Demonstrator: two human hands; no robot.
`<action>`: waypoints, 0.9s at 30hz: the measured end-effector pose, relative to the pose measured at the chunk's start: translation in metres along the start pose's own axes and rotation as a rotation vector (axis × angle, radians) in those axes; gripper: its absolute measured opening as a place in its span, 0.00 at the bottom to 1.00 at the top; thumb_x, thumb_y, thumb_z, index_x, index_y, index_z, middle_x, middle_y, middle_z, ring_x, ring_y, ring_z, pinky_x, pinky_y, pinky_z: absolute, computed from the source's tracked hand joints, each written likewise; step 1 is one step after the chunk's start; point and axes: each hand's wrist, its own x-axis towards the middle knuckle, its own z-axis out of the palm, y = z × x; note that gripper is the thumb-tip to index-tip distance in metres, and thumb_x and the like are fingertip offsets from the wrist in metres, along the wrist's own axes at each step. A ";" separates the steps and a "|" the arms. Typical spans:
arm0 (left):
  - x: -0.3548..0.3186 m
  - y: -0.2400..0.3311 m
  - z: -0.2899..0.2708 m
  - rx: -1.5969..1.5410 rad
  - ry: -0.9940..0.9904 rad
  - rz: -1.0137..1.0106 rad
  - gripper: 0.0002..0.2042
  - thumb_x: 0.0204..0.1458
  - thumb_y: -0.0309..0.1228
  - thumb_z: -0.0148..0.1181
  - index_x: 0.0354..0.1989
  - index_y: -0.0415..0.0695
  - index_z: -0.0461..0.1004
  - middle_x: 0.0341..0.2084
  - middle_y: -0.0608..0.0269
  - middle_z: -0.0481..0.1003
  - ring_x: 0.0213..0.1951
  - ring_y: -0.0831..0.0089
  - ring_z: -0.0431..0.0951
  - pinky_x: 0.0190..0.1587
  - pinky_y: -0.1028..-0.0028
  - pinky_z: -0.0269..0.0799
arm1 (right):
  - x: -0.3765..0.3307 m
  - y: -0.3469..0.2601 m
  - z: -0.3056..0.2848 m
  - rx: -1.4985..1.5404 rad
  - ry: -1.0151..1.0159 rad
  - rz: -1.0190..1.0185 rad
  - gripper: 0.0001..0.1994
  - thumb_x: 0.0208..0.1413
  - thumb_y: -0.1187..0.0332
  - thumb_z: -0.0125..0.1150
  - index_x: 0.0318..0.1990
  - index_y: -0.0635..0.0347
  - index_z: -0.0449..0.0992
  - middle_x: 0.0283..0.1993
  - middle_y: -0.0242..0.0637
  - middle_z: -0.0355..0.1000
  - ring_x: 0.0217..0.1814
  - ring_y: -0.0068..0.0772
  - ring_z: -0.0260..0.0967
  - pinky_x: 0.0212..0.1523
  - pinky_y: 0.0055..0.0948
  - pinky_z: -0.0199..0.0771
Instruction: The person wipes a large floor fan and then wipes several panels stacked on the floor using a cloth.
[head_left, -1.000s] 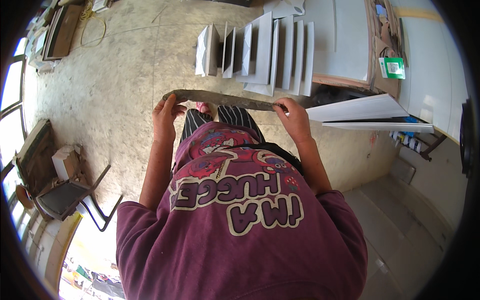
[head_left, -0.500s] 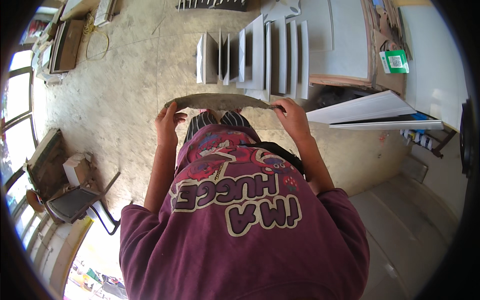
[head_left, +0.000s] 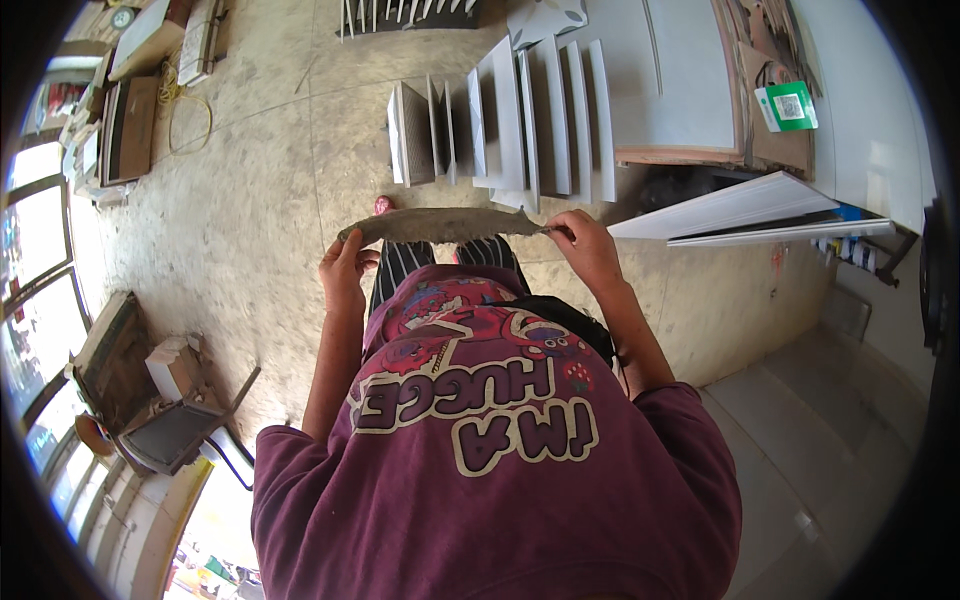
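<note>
A dark grey cloth (head_left: 445, 226) with frayed edges is stretched sideways in front of my legs. My left hand (head_left: 345, 268) pinches its left end between thumb and fingers. At the other end, my right hand (head_left: 582, 243) grips a thin, twisted corner. The cloth sags slightly between the two hands and hangs clear of the floor. Beyond it, several pale tile panels (head_left: 500, 125) stand on edge in a row, apart from the cloth. One foot in a red shoe (head_left: 384, 204) shows just past the cloth's far edge.
White boards (head_left: 740, 210) lean out at the right, below a large pale slab (head_left: 680, 90) bearing a green card (head_left: 787, 106). A chair (head_left: 170, 430) with a box stands at left. Stacked boxes (head_left: 128, 125) and a yellow cord (head_left: 207, 125) lie far left; a dark rack (head_left: 410, 15) sits at the back.
The stretched cloth and both hands sit slightly lower in the view. A red shoe now shows beyond the cloth as my legs have shifted. Both hands keep their hold.
</note>
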 end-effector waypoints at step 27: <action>0.288 0.094 0.067 0.032 -0.172 0.059 0.11 0.51 0.35 0.55 0.36 0.41 0.71 0.29 0.58 0.76 0.22 0.77 0.74 0.24 0.81 0.68 | 0.296 0.018 0.054 -0.001 0.344 -0.056 0.04 0.47 0.70 0.57 0.31 0.56 0.74 0.33 0.38 0.70 0.33 0.41 0.69 0.34 0.31 0.70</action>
